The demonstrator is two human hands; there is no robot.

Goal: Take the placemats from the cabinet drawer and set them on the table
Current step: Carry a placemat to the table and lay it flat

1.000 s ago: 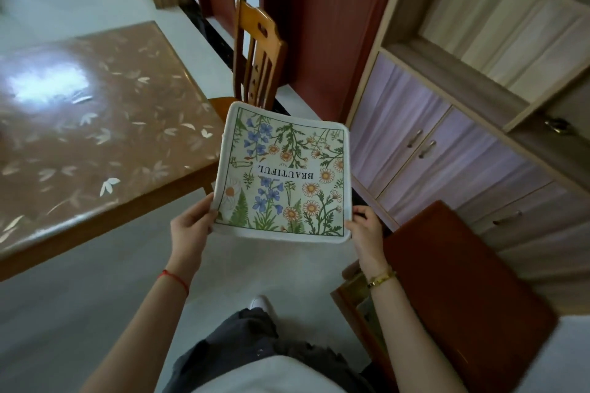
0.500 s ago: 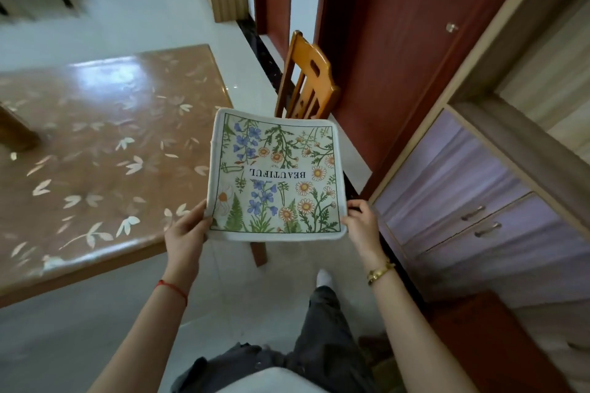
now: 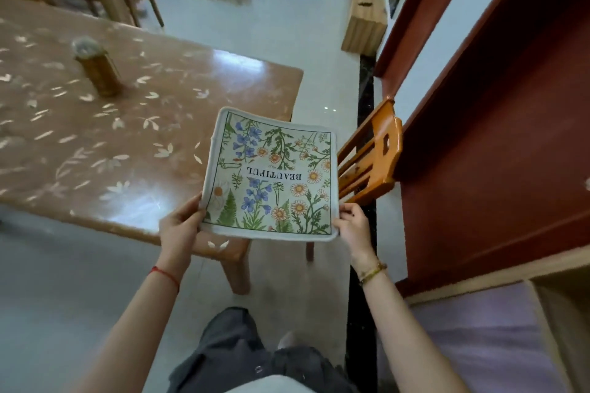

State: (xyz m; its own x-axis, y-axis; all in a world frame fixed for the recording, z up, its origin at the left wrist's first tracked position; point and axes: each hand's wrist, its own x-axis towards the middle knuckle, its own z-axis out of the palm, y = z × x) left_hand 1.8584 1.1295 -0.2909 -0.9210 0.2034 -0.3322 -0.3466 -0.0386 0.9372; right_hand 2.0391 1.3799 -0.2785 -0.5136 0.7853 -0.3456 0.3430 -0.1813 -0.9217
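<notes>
Since the earlier frame, the view has swung off the cabinet front toward the table, and the open drawer has dropped out of sight. The grip is unchanged.

Left hand grips the near left corner of the square, floral-printed fabric placemat, thumb on top, fingers hidden beneath. Right hand pinches the near right corner.

The placemat is in the air, roughly level, overlapping the near corner of the glossy brown table with pale leaf print. It is not yet touching.

Handling, as a judgement: light and soft, since its near edge sags slightly between the hands. The two-corner hold suits it, and a one-hand hold would probably let it droop.

Beyond it are an orange wooden chair and a lidded amber jar standing on the table, its contents too blurred to tell. The pale wood-and-lilac cabinet sits at lower right, interior not visible.
</notes>
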